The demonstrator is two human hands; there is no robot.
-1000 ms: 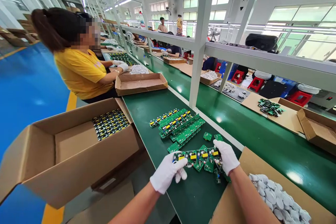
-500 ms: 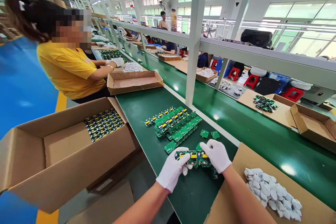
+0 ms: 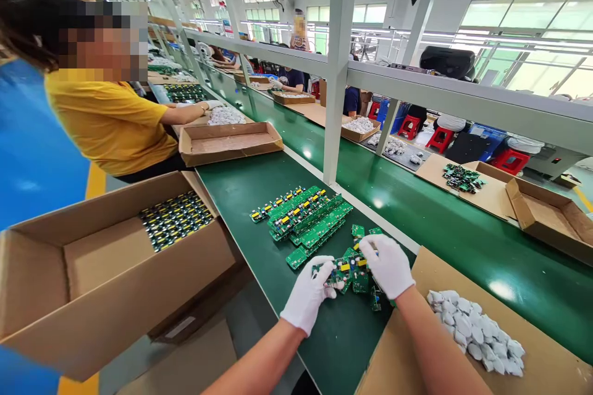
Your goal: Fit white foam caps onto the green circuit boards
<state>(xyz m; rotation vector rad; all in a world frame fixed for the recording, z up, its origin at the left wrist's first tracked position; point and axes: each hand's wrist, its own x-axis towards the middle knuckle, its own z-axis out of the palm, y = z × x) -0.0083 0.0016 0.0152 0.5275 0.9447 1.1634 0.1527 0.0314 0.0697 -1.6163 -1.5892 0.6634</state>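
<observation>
Both my hands wear white gloves. My left hand (image 3: 306, 295) is closed on the left end of a strip of green circuit boards (image 3: 343, 268) with yellow and dark parts. At its right end, the fingers of my right hand (image 3: 388, 264) are closed on the strip, their tips partly hidden behind the glove. Several small loose circuit boards (image 3: 360, 282) lie under and around the strip on the green bench. Just beyond my hands, longer circuit board strips (image 3: 319, 216) lie stacked side by side, some with yellow parts facing up.
A deep cardboard box (image 3: 111, 302) at left holds rows of boards (image 3: 176, 219). White pieces (image 3: 477, 330) are heaped on a cardboard sheet (image 3: 407, 352) at right. A shallow cardboard tray (image 3: 231, 142) stands farther along. A white post (image 3: 338, 74) rises behind the bench; a co-worker in yellow (image 3: 106, 123) works at left.
The held strip now tilts up to the right, and my right hand has moved slightly up along with it. The co-worker's arm reaches farther forward. The whole view has shifted a little.
</observation>
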